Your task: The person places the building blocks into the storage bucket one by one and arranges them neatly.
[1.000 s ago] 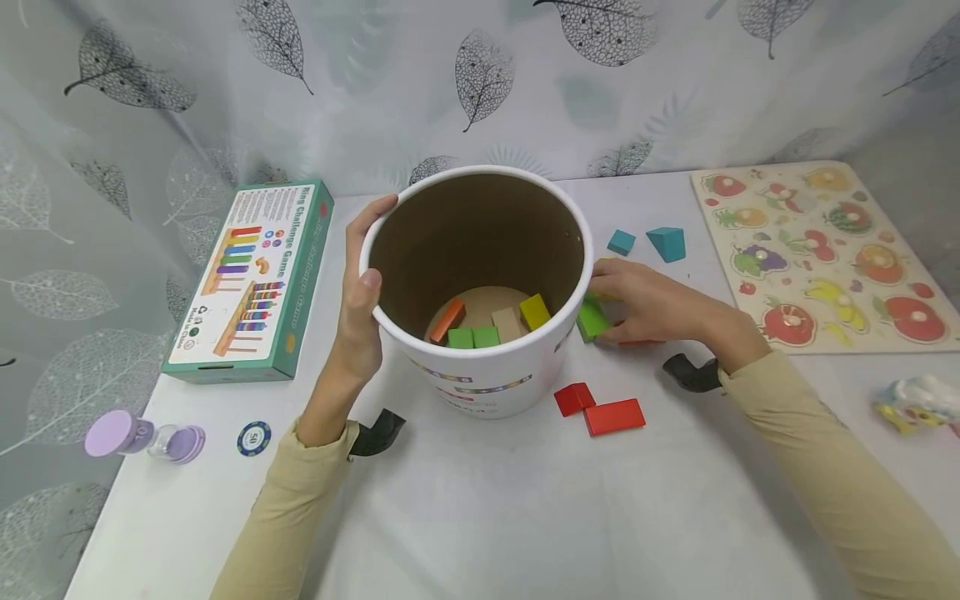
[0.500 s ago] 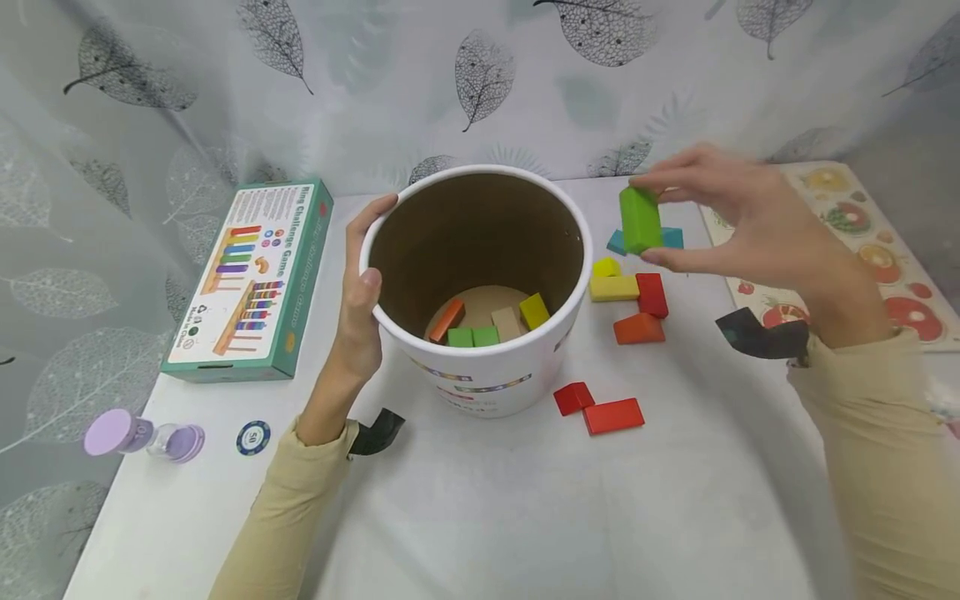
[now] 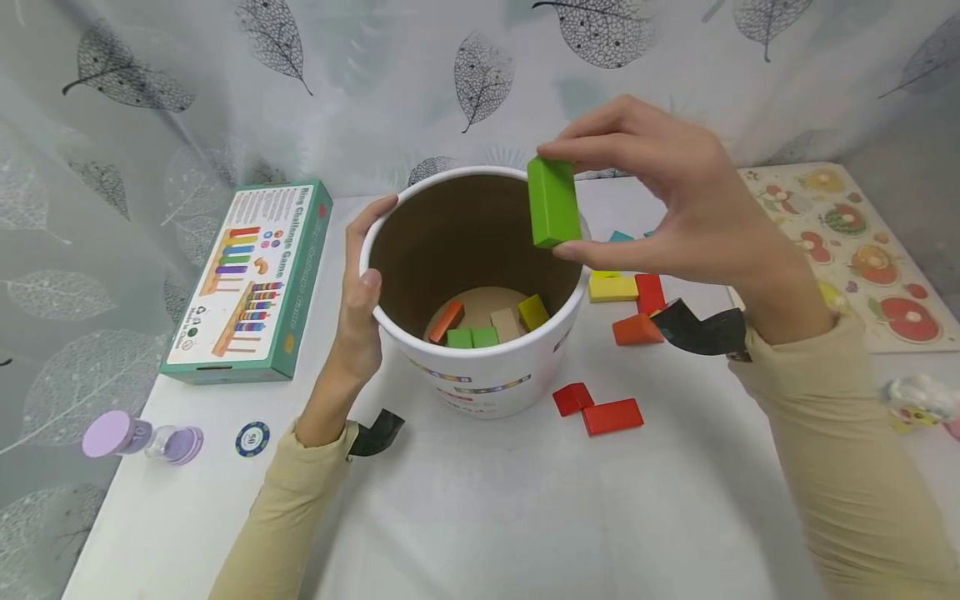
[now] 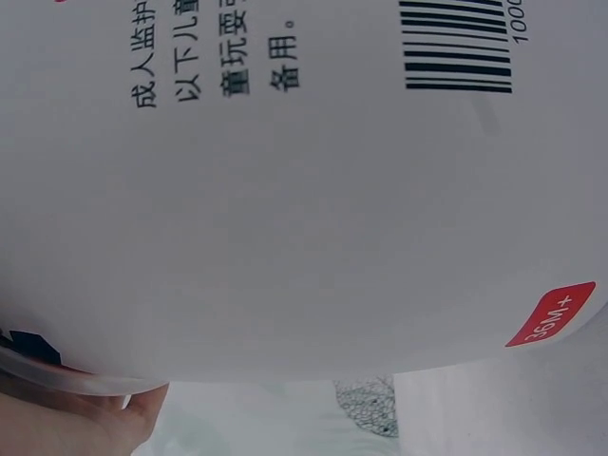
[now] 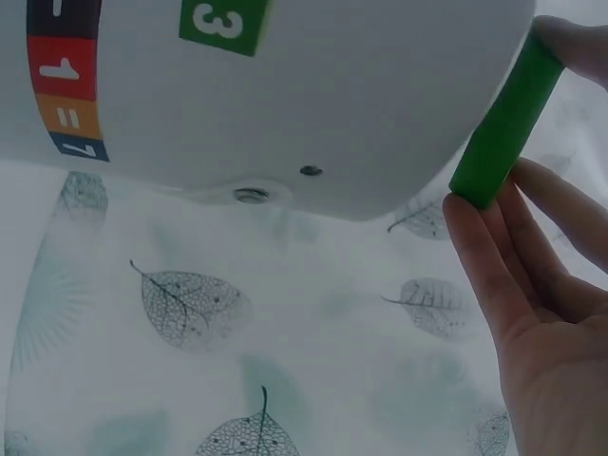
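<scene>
A white round bucket (image 3: 480,383) with printed sides stands upright in the middle of the table. My left hand (image 3: 358,312) holds its left rim, fingertips and thumb at the edge; in the left wrist view the bucket wall (image 4: 304,228) fills most of the picture. Between thumb and fingers my right hand (image 3: 667,192) pinches a green block (image 3: 553,202) above the bucket's right rim. On the bucket floor lie two green blocks (image 3: 472,337), an orange one (image 3: 447,321), a plain wood one (image 3: 507,325) and a yellow one (image 3: 533,312).
Right of the bucket lie yellow (image 3: 613,289), orange (image 3: 637,329) and red (image 3: 613,416) blocks, with blue ones partly hidden behind my hand. A fruit puzzle board (image 3: 862,250) is far right. On the left are a game box (image 3: 243,275), a poker chip (image 3: 252,439) and a purple-capped item (image 3: 142,437).
My right hand has picked up the green block from beside the bucket, lifted it, and brought it leftward to the rim. The left hand and bucket have stayed put.
</scene>
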Demonstrator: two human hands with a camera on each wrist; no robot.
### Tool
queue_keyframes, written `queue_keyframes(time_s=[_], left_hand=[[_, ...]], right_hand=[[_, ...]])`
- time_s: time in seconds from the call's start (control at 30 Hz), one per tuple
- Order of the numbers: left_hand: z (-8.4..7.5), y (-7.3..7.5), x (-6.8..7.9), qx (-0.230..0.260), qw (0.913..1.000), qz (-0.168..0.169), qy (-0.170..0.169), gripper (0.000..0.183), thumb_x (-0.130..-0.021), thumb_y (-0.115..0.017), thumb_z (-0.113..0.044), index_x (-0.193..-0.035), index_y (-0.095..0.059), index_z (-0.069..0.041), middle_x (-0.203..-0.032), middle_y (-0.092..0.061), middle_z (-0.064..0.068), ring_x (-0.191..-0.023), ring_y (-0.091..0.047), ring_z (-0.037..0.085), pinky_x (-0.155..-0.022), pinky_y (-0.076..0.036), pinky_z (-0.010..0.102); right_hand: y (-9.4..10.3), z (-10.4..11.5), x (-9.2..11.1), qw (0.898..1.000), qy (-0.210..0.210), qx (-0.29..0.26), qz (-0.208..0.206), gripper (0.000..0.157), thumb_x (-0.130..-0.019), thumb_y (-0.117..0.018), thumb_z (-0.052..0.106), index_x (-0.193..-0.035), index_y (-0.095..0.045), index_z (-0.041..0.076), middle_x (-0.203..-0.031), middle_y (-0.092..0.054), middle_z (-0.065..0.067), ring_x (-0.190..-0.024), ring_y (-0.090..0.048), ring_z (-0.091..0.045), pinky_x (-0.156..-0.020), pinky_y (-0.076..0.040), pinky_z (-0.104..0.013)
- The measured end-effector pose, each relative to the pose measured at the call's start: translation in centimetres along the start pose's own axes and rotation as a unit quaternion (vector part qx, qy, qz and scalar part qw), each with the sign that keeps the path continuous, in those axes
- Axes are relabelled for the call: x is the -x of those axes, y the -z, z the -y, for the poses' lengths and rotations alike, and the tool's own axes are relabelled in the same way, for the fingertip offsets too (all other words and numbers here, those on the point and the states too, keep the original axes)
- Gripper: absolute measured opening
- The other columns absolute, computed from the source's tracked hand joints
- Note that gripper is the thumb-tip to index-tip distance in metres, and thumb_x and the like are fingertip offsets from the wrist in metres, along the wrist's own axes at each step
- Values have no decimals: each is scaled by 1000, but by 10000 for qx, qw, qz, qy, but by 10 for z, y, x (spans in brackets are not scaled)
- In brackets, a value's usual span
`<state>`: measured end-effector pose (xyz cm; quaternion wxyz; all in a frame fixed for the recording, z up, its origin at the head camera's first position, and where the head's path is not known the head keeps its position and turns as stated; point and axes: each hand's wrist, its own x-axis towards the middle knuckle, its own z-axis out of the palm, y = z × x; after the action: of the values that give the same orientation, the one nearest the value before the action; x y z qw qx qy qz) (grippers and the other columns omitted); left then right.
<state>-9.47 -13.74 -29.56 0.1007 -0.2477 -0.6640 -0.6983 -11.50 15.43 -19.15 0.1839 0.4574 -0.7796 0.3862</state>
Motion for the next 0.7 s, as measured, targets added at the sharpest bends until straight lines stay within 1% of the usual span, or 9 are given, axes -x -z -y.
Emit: queue_keyframes(time_s=[0.13, 0.17, 0.27, 0.37, 0.4, 0.47, 0.53, 0.7], left_hand=[[0, -1, -1, -2, 10000, 13, 3, 88, -84, -49, -71, -148, -27, -14, -143, -39, 11, -130, -38, 33, -106, -37, 44], [0, -1, -2, -5, 10000, 17, 8, 88, -84, -49, -71, -148, -27, -15, -143, -39, 11, -130, -38, 33, -106, -37, 44], [-1, -1, -1, -44, 10000, 12, 45, 89, -83, -49, -72, -148, -28, -15, -143, -39, 10, -130, -38, 32, -106, -37, 43], [-1, 0, 0, -59, 10000, 6, 71, 89, -83, -48, -72, -148, -28, -15, -143, -39, 10, -131, -37, 31, -106, -36, 43], [-1, 1, 1, -66, 9999, 6, 78, 89, -83, -48, -72, -148, -28, -15, -143, -39, 9, -131, -37, 31, -106, -36, 43], [-1, 1, 1, -53, 10000, 10, 65, 88, -84, -48, -71, -148, -28, -15, -143, -39, 10, -131, -37, 32, -106, -36, 43], [0, 1, 1, -63, 10000, 12, 45, 88, -84, -48, -71, -148, -28, -15, -144, -39, 10, -131, -37, 32, -106, -37, 44], [0, 1, 1, -140, 9999, -28, 23, 88, -84, -47, -71, -148, -28, -14, -144, -39, 9, -131, -37, 32, -106, -37, 43]], right_hand=[[-8, -4, -2, 9997, 77, -246, 29, 69, -56, -91, -3, -120, -66, -1, -114, -64, -11, -107, -57, -14, -92, -49, -19], [-10, -4, -2, 9992, 81, -383, 19, 69, -55, -91, -5, -120, -66, -2, -114, -64, -11, -107, -57, -15, -92, -49, -19], [-15, -5, -1, 9954, 65, -953, -6, 69, -54, -89, -11, -119, -66, -5, -114, -63, -11, -106, -57, -18, -91, -51, -22], [-20, -7, 0, 9880, 74, -1542, 12, 69, -54, -86, -16, -119, -64, -8, -114, -63, -12, -104, -58, -22, -87, -52, -23], [-22, -8, 1, 9862, 80, -1652, 32, 69, -54, -86, -16, -119, -64, -8, -114, -63, -12, -104, -58, -23, -86, -52, -23], [-23, -10, 2, 9846, 84, -1746, 59, 66, -56, -85, -17, -118, -65, -8, -114, -63, -14, -103, -59, -23, -87, -52, -24], [-23, -11, 4, 9856, 60, -1687, 53, 62, -58, -84, -16, -116, -66, -6, -114, -64, -14, -102, -61, -22, -89, -52, -24], [-13, -11, 8, 9851, -61, -1716, -17, 51, -65, -82, -13, -113, -67, -8, -114, -67, -12, -105, -62, -23, -97, -51, -27]])
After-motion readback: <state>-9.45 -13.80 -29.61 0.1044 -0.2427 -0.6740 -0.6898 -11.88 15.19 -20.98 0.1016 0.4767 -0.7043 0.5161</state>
